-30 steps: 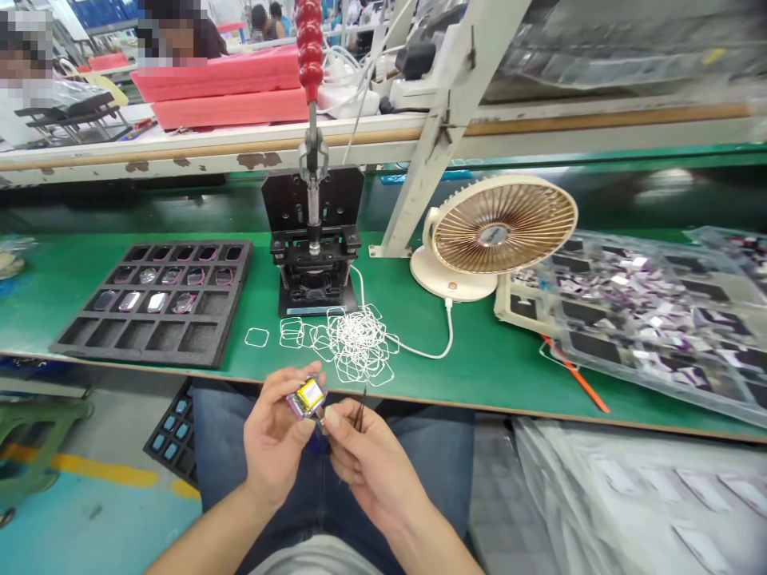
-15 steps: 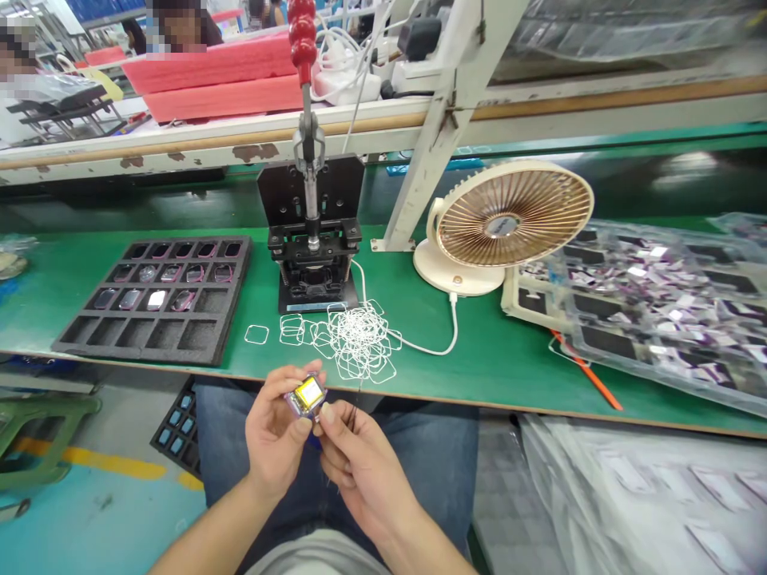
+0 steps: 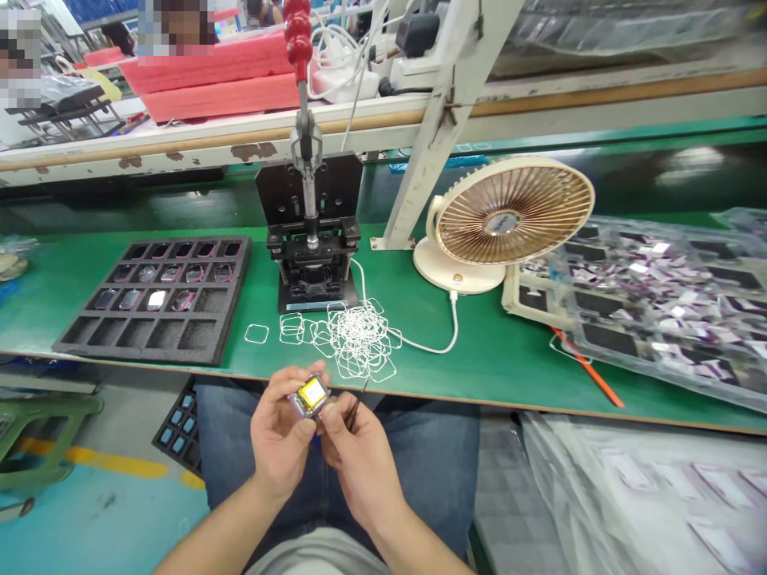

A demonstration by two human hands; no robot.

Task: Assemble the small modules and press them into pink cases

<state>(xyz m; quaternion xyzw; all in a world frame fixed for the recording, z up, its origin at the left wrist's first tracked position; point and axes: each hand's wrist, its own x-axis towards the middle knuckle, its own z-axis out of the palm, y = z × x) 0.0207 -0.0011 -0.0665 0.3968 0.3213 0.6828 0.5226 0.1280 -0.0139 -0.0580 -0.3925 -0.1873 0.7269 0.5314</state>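
In front of the press (image 3: pixel 311 257), in the head view, the left hand (image 3: pixel 276 438) grips a small device (image 3: pixel 311 394) by its edges, yellow part facing up, above the person's lap. The right hand (image 3: pixel 363 454) has its thumb and fingers closed on a thin dark tool (image 3: pixel 353 413), fingertips at the device's near corner; whether they touch it, I cannot tell. White loops (image 3: pixel 359 335) lie heaped just before the press, a foam tray (image 3: pixel 149 352) sits left of it, and a fan (image 3: pixel 502 224) stands to its right.
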